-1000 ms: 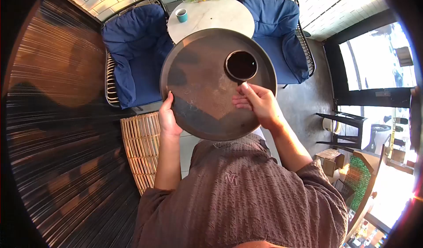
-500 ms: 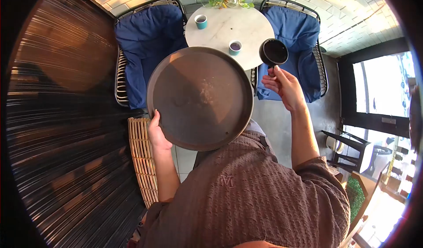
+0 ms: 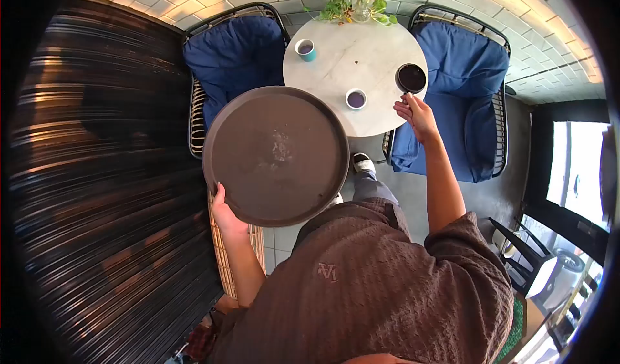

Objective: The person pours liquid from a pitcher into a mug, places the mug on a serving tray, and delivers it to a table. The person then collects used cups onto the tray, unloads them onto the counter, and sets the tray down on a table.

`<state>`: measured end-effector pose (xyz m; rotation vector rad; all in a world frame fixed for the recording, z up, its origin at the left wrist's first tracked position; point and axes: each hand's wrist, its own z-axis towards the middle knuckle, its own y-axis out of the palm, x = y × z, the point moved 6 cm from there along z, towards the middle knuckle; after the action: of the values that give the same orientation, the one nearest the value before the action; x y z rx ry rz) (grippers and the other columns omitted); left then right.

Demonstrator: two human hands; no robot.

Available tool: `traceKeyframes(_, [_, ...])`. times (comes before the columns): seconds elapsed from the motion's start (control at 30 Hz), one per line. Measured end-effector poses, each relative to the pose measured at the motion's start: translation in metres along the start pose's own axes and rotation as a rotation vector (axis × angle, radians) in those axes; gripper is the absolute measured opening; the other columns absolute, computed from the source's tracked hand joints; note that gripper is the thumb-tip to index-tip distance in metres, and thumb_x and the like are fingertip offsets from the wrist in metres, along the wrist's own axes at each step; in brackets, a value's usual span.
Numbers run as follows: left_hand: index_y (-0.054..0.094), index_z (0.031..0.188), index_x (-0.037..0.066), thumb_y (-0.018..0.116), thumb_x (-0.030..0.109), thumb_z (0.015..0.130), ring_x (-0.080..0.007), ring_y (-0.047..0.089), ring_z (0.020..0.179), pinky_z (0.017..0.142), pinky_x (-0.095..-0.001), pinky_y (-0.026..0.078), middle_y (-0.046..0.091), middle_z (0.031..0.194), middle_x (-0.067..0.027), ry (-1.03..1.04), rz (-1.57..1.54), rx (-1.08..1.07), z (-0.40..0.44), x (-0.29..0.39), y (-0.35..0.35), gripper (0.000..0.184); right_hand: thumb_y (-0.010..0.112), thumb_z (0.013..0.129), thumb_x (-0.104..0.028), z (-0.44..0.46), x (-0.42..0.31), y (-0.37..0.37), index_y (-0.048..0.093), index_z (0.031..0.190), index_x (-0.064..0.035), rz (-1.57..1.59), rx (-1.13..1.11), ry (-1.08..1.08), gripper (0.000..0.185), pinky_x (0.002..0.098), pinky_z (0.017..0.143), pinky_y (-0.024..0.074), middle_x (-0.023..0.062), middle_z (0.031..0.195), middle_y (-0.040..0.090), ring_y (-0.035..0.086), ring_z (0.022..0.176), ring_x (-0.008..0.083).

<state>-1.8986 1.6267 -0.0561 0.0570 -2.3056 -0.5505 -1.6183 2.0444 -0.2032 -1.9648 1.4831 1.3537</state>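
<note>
A large round brown serving tray (image 3: 278, 164) is in my left hand (image 3: 229, 218), with the thumb over its lower left rim and the other fingers hidden underneath. Nothing stands on the tray. My right hand (image 3: 420, 117) pinches the handle side of a black cup (image 3: 411, 78) that looks dark inside. The cup is at the right edge of the round marble table (image 3: 323, 73); whether it touches the top I cannot tell. On the table stand a teal cup (image 3: 305, 50) and a second small cup (image 3: 356, 98), both with something dark inside.
Blue cushioned chairs stand left (image 3: 236, 60) and right (image 3: 458, 105) of the table. A plant in a glass vase (image 3: 361, 7) is at the table's back, against the tiled wall. A dark ridged wall (image 3: 110, 170) runs along my left. A dark-framed stool (image 3: 526, 257) stands at right.
The black cup in my right hand has come down to the table's right edge. The tray has shifted slightly left and down in view, and the table looks closer.
</note>
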Motion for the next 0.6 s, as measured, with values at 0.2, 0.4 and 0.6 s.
traceKeyframes(0.2, [0.046,0.136,0.002,0.043,0.032,0.101,-0.0309,0.05,0.123,0.105,-0.0448,0.038,0.051,0.137,-0.0115,0.062,-0.028,0.084,-0.007,-0.008,0.017,0.046,0.048,0.101,-0.033,0.09,0.023,-0.032,0.049,0.124,0.0101,0.019,0.045,0.038,0.048,0.0369,0.094,0.0512,0.0265,0.117,0.059,0.063,0.107,0.0304])
traceKeyframes(0.4, [0.049,0.134,0.003,0.044,0.032,0.1,-0.0308,0.05,0.123,0.104,-0.0452,0.038,0.052,0.136,-0.0118,0.073,-0.065,0.237,-0.015,-0.024,0.023,0.045,0.047,0.101,-0.033,0.154,0.046,-0.054,0.051,0.123,0.0101,-0.047,0.059,0.058,0.048,0.0344,0.091,0.0525,0.0242,0.112,0.062,0.064,0.104,0.0278])
traceKeyframes(0.6, [0.049,0.134,0.003,0.046,0.031,0.099,-0.0315,0.05,0.123,0.104,-0.0455,0.039,0.053,0.135,-0.0122,0.086,-0.113,0.351,-0.028,-0.035,0.026,0.045,0.048,0.101,-0.032,0.179,0.053,-0.059,0.053,0.121,0.0101,-0.074,0.06,0.069,0.047,0.0351,0.091,0.0531,0.0232,0.109,0.064,0.066,0.101,0.0278])
